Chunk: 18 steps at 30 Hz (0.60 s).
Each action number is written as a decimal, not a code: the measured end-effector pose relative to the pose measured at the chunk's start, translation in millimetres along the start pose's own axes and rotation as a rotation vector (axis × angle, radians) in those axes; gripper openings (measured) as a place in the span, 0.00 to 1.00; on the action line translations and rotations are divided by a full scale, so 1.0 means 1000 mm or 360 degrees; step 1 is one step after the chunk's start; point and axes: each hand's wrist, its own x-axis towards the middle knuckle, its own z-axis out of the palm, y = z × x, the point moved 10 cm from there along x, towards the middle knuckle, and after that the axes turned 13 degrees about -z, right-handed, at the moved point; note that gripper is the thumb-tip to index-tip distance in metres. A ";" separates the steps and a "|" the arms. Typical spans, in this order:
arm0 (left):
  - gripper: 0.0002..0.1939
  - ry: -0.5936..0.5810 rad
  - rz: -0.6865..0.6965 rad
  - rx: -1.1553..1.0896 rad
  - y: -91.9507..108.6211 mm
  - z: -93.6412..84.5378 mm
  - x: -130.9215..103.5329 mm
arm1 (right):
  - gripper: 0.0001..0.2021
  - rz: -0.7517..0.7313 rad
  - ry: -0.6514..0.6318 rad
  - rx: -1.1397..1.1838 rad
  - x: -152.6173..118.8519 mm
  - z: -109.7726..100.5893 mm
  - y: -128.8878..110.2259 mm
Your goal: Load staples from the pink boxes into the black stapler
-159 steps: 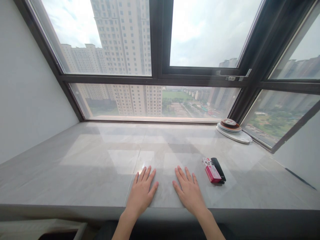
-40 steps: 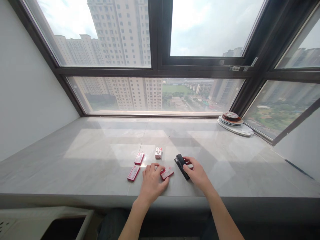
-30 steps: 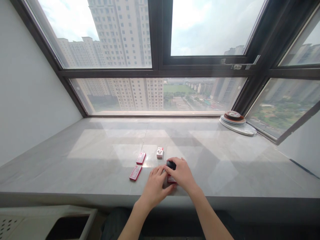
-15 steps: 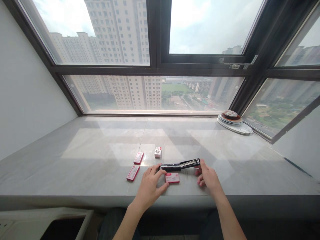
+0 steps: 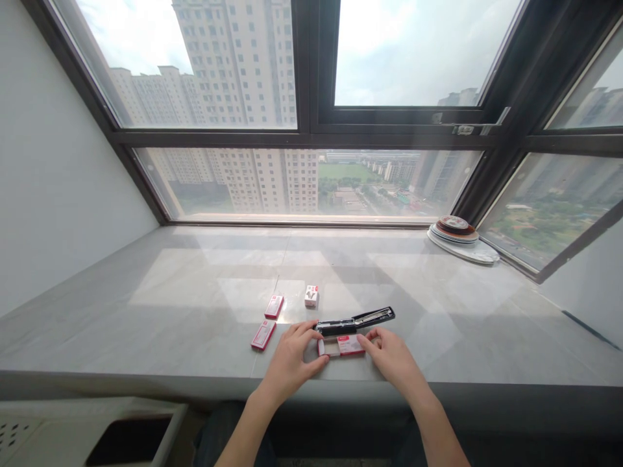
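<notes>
A red and white staple box (image 5: 349, 344) lies partly slid open near the counter's front edge, its pale inner tray showing on the left. My left hand (image 5: 296, 353) grips the tray end between thumb and fingers, its fingertips also near the stapler's left end. My right hand (image 5: 387, 353) pinches the box's right end. Just behind the box rests a black stapler (image 5: 355, 321), opened out, its right part tilted up. Two more red and white boxes, one nearer (image 5: 263, 335) and one farther (image 5: 274, 307), lie to the left. A small white box (image 5: 311, 296) stands behind the stapler.
The grey marble-like counter (image 5: 195, 298) runs below a dark-framed window (image 5: 389, 136). A stack of plates (image 5: 460, 240) sits in the back right corner. Below the counter at the lower left is a white container (image 5: 53, 431) with a dark opening.
My right hand has left the stapler's right end and moved down and left to the staple box. The box's sleeve has shifted right, exposing its inner tray. The view has shifted slightly.
</notes>
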 end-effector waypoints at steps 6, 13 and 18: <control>0.14 0.0054 -0.0005 -0.0013 -0.003 0.004 0.001 | 0.17 -0.0310 -0.0030 0.0160 0.016 0.028 -0.060; 0.15 0.0040 -0.0005 -0.0066 -0.003 0.002 0.002 | 0.15 -0.0220 0.0065 0.0424 0.032 0.067 -0.067; 0.16 0.0047 0.0006 -0.0033 0.001 -0.001 0.000 | 0.13 -0.0465 0.0085 0.0249 0.027 0.051 -0.096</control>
